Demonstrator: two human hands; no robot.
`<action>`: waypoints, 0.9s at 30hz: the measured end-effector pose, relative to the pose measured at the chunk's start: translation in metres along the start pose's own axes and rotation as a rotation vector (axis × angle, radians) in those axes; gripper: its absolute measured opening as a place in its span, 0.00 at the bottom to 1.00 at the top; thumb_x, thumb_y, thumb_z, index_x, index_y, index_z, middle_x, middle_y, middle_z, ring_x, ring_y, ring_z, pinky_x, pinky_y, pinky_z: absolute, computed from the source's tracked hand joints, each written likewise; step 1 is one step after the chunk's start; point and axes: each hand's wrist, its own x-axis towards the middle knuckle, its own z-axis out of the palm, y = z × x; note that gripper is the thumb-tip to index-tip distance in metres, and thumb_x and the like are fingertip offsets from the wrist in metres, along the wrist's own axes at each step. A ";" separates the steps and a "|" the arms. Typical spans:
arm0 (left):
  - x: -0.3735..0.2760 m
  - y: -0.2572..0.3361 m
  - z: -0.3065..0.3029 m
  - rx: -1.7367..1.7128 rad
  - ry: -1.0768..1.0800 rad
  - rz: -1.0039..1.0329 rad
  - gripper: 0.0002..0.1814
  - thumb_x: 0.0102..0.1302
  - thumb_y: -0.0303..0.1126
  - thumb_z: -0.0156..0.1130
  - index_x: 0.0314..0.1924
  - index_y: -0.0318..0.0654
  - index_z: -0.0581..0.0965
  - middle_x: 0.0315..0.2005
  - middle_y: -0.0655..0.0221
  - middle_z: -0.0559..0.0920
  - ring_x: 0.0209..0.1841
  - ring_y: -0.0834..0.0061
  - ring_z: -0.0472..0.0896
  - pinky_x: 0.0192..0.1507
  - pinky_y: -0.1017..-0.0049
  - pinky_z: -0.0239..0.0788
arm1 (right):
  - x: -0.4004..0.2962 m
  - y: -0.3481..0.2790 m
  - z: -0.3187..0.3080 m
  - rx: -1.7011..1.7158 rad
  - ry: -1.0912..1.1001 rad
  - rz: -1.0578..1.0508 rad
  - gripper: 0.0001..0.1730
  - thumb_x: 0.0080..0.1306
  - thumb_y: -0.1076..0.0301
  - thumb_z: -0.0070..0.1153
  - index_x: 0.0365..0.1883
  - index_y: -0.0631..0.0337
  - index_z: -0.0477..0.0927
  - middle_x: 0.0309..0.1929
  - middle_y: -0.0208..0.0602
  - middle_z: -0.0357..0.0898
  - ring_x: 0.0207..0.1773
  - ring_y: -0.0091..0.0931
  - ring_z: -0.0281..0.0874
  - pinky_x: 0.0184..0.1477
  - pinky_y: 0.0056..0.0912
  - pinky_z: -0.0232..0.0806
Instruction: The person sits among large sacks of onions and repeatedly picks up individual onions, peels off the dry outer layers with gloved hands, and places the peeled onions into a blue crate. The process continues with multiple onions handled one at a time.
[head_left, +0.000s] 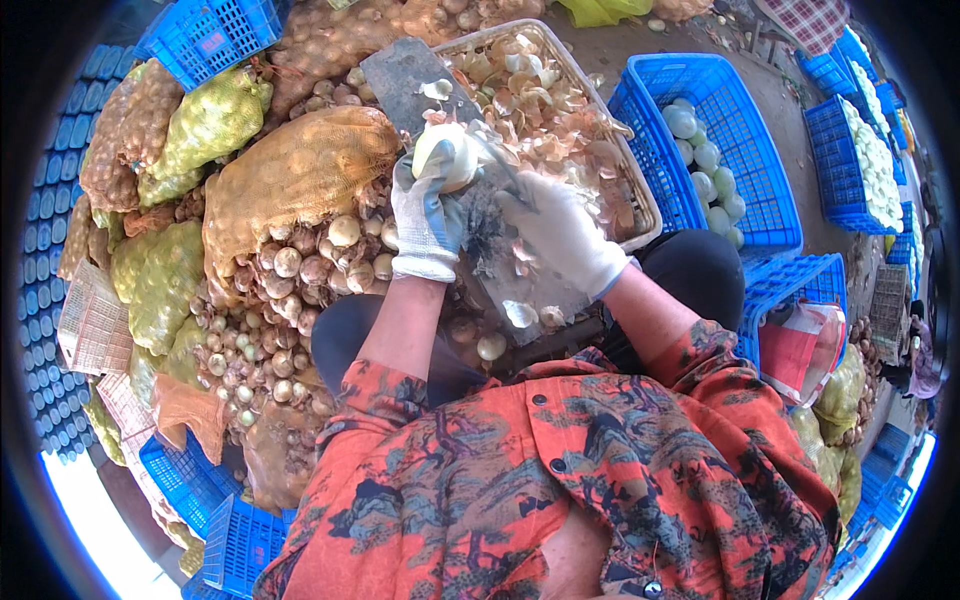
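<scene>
My gloved left hand (426, 229) holds a pale, partly peeled onion (459, 159) up over a grey board (409, 75). In my gloved right hand (566, 234) is a thin dark knife (504, 163), its blade angled toward the onion. The fingers hide most of the handle. Whether the blade touches the onion I cannot tell. Scraps of onion skin (519, 313) lie on the board's near end. Past the board, a shallow pale crate (646, 196) is heaped with loose onion skins (551, 112).
Unpeeled onions (289, 262) spill from an orange mesh sack (300, 161) on the left. To the right, a blue plastic crate (765, 180) contains several peeled onions (705, 154); nearer me, another blue crate (802, 274) has a red-and-white bag (802, 345). Filled crates (840, 206) stand farther right.
</scene>
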 end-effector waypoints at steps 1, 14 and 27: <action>-0.003 0.006 0.008 -0.046 0.035 -0.042 0.23 0.64 0.33 0.66 0.58 0.38 0.76 0.51 0.62 0.80 0.54 0.64 0.82 0.55 0.66 0.79 | 0.001 -0.006 -0.007 0.315 -0.118 0.186 0.10 0.70 0.65 0.58 0.42 0.64 0.79 0.31 0.35 0.82 0.33 0.28 0.82 0.33 0.34 0.70; -0.017 0.011 0.007 0.033 -0.236 -0.071 0.31 0.66 0.41 0.68 0.65 0.37 0.70 0.58 0.57 0.77 0.57 0.62 0.79 0.56 0.61 0.78 | 0.031 0.007 -0.010 0.168 0.275 -0.073 0.10 0.65 0.67 0.61 0.35 0.66 0.77 0.29 0.52 0.80 0.35 0.41 0.83 0.37 0.42 0.71; -0.013 0.029 0.013 0.160 -0.294 -0.233 0.39 0.71 0.60 0.58 0.68 0.37 0.69 0.60 0.64 0.78 0.61 0.68 0.78 0.59 0.65 0.73 | 0.024 0.011 -0.004 0.630 0.135 0.001 0.11 0.75 0.67 0.53 0.48 0.64 0.81 0.32 0.23 0.81 0.32 0.16 0.78 0.31 0.23 0.68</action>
